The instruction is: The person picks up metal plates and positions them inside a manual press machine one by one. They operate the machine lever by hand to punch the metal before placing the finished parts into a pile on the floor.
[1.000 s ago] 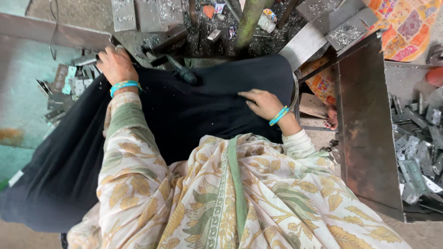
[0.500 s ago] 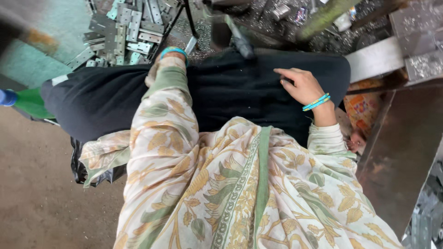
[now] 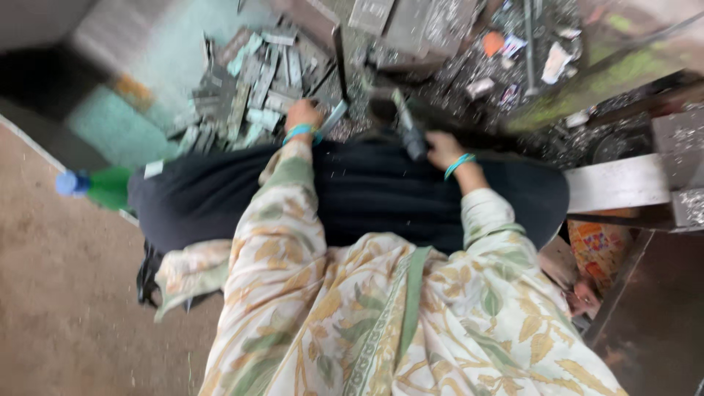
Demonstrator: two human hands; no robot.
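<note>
1. A brown, gritty floor fills the lower left.
2. A pale green patch of ground lies beyond it, with a dark edge between them.
3. A green bottle with a blue cap lies at that edge.
4. Grey metal beams and a dark metal sheet stand on the right.
5. The light is dim and the view blurred.

A small metal workshop, rough and cluttered. A heap of flat grey metal pieces lies on the greenish work surface, and fine metal shavings are scattered thickly around dark machine parts. A heavy steel block juts in from the right. The floor below is bare, dusty and brown
</note>
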